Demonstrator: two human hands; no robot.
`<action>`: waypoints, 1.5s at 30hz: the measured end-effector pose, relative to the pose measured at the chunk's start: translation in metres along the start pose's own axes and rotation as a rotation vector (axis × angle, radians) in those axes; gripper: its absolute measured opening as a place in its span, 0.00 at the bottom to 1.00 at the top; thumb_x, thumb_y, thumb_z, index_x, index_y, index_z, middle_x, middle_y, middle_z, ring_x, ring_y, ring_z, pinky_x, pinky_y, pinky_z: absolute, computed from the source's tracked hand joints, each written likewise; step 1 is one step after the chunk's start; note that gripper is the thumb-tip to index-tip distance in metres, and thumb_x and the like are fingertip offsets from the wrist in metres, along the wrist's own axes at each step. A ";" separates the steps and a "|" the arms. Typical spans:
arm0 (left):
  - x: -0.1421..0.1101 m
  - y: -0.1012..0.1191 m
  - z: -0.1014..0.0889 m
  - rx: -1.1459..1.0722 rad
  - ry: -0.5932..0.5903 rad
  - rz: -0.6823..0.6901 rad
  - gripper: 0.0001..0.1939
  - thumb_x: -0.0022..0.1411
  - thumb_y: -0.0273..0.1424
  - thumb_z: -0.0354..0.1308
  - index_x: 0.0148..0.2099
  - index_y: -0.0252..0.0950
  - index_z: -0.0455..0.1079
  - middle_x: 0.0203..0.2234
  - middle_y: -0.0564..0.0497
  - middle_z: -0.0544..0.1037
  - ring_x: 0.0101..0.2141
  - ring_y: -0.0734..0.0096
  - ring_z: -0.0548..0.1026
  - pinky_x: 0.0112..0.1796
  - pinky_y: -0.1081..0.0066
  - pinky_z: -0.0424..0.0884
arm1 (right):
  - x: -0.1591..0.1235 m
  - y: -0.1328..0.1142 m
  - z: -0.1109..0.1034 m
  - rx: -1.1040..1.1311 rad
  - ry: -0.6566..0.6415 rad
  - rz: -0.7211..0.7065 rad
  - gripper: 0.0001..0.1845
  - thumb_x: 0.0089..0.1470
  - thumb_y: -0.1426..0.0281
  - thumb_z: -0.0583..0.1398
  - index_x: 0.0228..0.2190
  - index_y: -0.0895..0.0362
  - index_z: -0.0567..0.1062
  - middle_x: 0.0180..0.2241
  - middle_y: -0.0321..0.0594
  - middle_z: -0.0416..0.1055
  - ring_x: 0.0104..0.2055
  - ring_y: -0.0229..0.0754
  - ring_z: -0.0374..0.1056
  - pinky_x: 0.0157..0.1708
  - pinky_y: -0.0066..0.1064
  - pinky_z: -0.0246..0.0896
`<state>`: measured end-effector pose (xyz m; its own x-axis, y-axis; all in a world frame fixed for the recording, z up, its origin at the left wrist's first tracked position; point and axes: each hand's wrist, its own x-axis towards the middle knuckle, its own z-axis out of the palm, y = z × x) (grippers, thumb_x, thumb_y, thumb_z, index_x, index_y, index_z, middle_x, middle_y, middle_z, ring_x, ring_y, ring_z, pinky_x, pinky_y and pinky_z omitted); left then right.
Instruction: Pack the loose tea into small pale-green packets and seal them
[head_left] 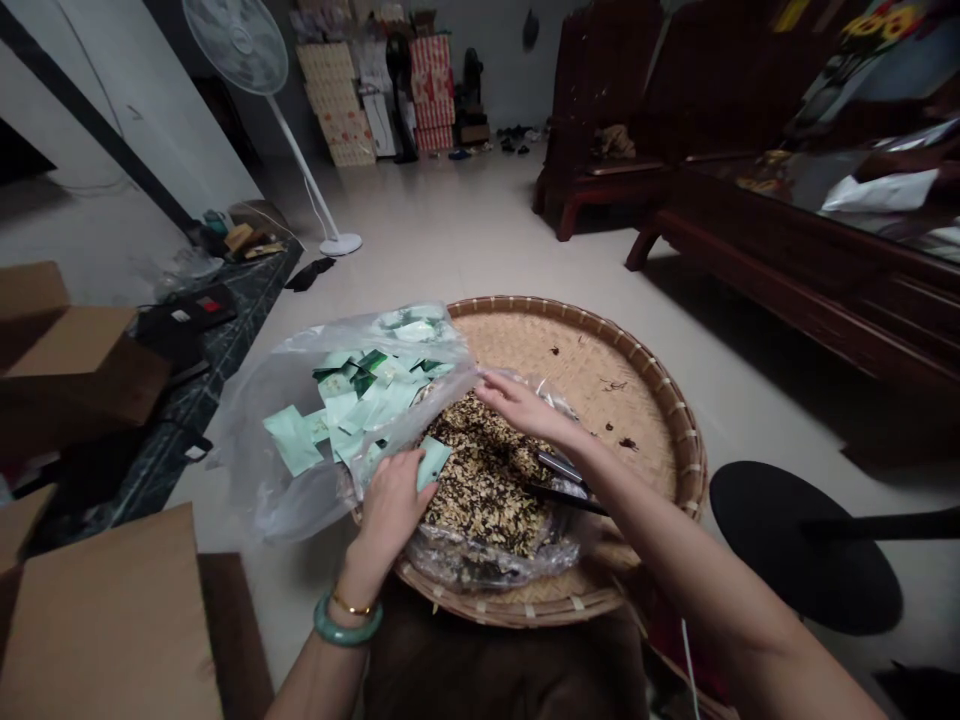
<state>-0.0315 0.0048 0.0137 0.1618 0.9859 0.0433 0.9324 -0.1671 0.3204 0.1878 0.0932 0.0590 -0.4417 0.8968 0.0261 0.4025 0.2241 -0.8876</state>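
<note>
A green packet [433, 462] is pinched in the left hand [390, 505] at the plastic bag's [300, 420] mouth. The right hand [517, 405], fingers loosely spread, is laid on the bag's rim, just beyond the packet.

Left hand [391, 505] grips a green packet [433, 461] beside the plastic bag [300, 420]. Right hand [517, 405] touches the bag's right edge, over tea [487, 490] in the basket [660, 390]

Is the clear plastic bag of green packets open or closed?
Open: the plastic bag has its mouth spread wide, green packets exposed inside, and the left hand holds one at the opening.
</note>
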 end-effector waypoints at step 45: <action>-0.015 0.017 -0.050 -0.580 0.106 0.370 0.08 0.56 0.22 0.56 0.31 0.37 0.75 0.34 0.48 0.81 0.36 0.67 0.78 0.38 0.70 0.73 | -0.088 0.004 0.072 0.399 0.238 0.068 0.20 0.61 0.62 0.51 0.52 0.52 0.69 0.54 0.45 0.68 0.52 0.46 0.67 0.47 0.41 0.67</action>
<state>-0.0345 -0.0123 0.0653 0.3755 0.8661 0.3300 0.4942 -0.4883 0.7193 0.1707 -0.0122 0.0203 -0.2096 0.9775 0.0252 0.0640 0.0394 -0.9972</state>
